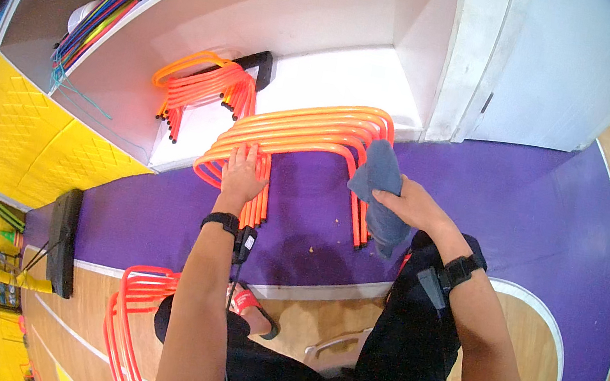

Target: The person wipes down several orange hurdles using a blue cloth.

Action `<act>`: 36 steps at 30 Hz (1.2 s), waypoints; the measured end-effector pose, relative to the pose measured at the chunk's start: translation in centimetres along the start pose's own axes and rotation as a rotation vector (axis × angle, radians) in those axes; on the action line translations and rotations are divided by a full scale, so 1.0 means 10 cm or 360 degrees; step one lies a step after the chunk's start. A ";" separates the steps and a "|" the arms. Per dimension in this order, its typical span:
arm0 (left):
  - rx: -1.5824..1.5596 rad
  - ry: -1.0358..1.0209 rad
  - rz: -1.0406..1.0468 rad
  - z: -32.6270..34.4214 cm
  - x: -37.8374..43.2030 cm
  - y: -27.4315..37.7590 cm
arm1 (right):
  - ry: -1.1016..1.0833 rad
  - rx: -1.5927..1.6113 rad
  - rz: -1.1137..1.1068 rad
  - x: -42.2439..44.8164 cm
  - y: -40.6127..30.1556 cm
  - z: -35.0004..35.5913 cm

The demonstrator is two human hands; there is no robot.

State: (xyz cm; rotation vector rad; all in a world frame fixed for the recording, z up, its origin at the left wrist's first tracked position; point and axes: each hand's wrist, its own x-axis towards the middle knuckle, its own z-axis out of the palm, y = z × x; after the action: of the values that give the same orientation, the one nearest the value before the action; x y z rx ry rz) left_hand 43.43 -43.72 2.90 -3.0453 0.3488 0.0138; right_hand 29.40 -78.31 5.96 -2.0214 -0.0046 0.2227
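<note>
Before me a nested set of orange tubular hurdles (pixel 314 130) leans on the front edge of the white shelf, its legs on the purple floor. My left hand (pixel 242 172) lies over the left end of their top bars, fingers spread and thumb out to the right. My right hand (pixel 418 204) grips a blue-grey cloth (pixel 380 172), which touches the bend at the hurdles' right end. The cloth covers part of the right-hand legs.
More orange hurdles (pixel 211 88) stand in the white shelf unit (pixel 332 11). Thin coloured poles (pixel 101 12) lie on the upper shelf. Red-orange hurdles (pixel 127 329) are by my left leg. A black box-like object (pixel 63 243) stands left, near yellow wall padding (pixel 53 135).
</note>
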 end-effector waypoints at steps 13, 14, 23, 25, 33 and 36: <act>-0.0208 0.0437 0.0201 -0.03 -1.06 -0.07 | 0.0106 -0.0223 -0.0301 0.02 -0.11 0.20; -0.0190 0.0522 0.0221 -0.02 -1.16 -0.05 | -0.0006 -0.0414 -0.0405 0.02 -0.12 0.25; -0.0368 0.0743 0.0353 -0.02 -1.74 -0.24 | -0.0209 -0.0415 -0.0944 -0.61 -0.54 0.71; -0.0407 0.0705 0.0303 -0.04 -1.74 -0.04 | -0.0114 -0.0372 -0.0865 -0.72 -0.55 0.68; -0.0422 0.0571 0.0204 -0.02 -1.87 -0.10 | -0.0069 -0.1386 -0.1112 -0.67 -0.61 1.34; -0.0335 0.0661 0.0272 0.05 -1.88 -0.12 | -0.0026 -0.1413 -0.1312 -0.54 -0.81 1.74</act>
State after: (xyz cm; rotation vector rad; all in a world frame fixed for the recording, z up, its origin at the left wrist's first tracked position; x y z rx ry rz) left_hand 25.42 -38.31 2.79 -3.1943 0.6719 -0.6163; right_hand 22.04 -59.78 6.52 -2.6740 -1.0892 -0.3561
